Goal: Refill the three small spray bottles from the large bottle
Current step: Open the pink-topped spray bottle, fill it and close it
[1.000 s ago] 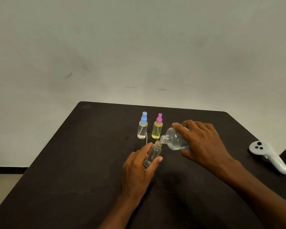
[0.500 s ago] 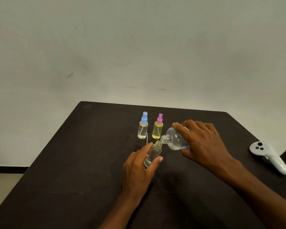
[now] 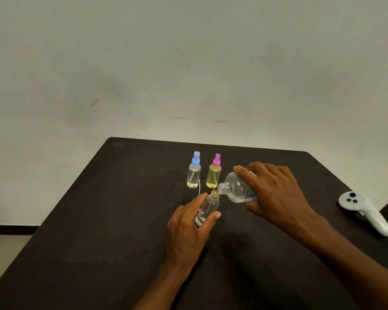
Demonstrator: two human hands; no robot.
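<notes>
My left hand [image 3: 189,229] grips an uncapped small clear bottle [image 3: 207,206], which stands on the dark table [image 3: 99,220] and leans slightly. My right hand [image 3: 273,193] holds the large clear bottle [image 3: 236,187] tipped on its side, its open neck touching the small bottle's mouth. A little liquid lies in the large bottle's lower side. Behind them stand two capped spray bottles: a clear one with a blue top [image 3: 194,171] and a yellow one with a pink top [image 3: 214,173]. A thin white dip tube [image 3: 199,186] lies beside the blue-topped bottle.
A white handheld controller [image 3: 365,211] lies at the table's right edge. A pale wall rises behind the table's far edge. A strip of floor shows at the lower left.
</notes>
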